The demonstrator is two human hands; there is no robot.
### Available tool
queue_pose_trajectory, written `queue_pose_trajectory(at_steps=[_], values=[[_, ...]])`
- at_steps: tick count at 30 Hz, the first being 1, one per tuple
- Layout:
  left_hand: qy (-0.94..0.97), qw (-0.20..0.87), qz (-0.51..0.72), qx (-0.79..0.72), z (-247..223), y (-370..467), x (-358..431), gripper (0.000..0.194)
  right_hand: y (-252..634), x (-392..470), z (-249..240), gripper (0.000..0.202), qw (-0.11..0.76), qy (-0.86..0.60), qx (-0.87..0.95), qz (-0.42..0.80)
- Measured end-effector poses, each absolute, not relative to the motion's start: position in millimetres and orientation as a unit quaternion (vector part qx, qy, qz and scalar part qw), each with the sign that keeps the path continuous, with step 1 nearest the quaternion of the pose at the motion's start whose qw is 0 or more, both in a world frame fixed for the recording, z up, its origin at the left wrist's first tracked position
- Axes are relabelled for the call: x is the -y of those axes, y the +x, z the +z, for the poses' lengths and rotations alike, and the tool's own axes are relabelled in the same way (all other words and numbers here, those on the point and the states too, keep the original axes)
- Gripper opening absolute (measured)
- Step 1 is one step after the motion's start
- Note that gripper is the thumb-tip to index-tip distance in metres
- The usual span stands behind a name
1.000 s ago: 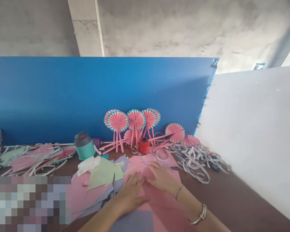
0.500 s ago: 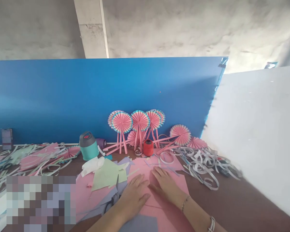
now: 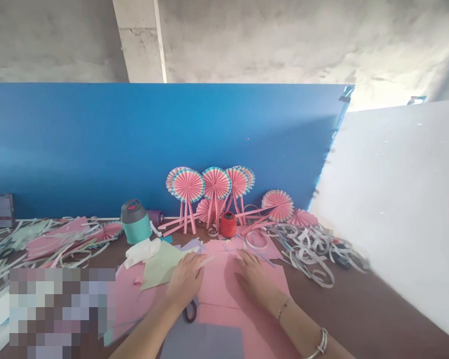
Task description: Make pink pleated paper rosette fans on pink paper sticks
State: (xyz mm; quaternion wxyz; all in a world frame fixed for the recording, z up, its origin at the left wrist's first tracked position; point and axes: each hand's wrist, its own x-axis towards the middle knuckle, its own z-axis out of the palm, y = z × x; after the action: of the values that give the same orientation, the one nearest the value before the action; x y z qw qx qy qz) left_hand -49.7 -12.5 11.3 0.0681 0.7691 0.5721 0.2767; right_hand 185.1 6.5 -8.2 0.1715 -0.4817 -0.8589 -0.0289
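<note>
My left hand (image 3: 187, 278) lies palm down with fingers stretched forward, over the border of a pale green sheet (image 3: 158, 267) and the pink paper (image 3: 219, 288). A thin pale strip (image 3: 208, 260) lies by its fingertips; whether they touch it I cannot tell. Beneath that wrist shows a black scissors handle (image 3: 190, 312), the blades hidden. On the right, my right hand (image 3: 253, 275) is spread on the pink paper, holding nothing. Closer to me lies a grey-purple sheet (image 3: 205, 341).
Pink pleated paper fans (image 3: 215, 183) stand against the blue partition (image 3: 217, 124). Before them is a red jar-like object (image 3: 228, 225). A teal container (image 3: 136, 224) stands to the left. Curled paper strips (image 3: 310, 247) heap at right, and more paper scraps (image 3: 60, 237) cover the left side.
My left hand has moved left and forward, away from my right hand, baring more of the pink paper. My right hand stays nearly in place. The view has tilted slightly.
</note>
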Motion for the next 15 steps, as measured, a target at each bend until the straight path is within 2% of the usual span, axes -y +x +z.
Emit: queue_pose_trajectory(at_steps=[6,10,15], values=[[0.781,0.083,0.259,-0.563,9.8,-48.5,13.1,0.037,185.9,-4.5,-2.5,0.037,0.167,-0.486,0.858,0.002],[0.778,0.091,0.252,-0.568,9.8,-47.6,13.8,0.035,181.9,6.6,14.2,0.022,0.191,-0.440,0.875,0.068],[0.775,0.091,0.254,-0.571,6.7,-48.7,12.4,0.033,166.3,29.1,23.6,0.051,0.119,-0.359,0.918,0.118]])
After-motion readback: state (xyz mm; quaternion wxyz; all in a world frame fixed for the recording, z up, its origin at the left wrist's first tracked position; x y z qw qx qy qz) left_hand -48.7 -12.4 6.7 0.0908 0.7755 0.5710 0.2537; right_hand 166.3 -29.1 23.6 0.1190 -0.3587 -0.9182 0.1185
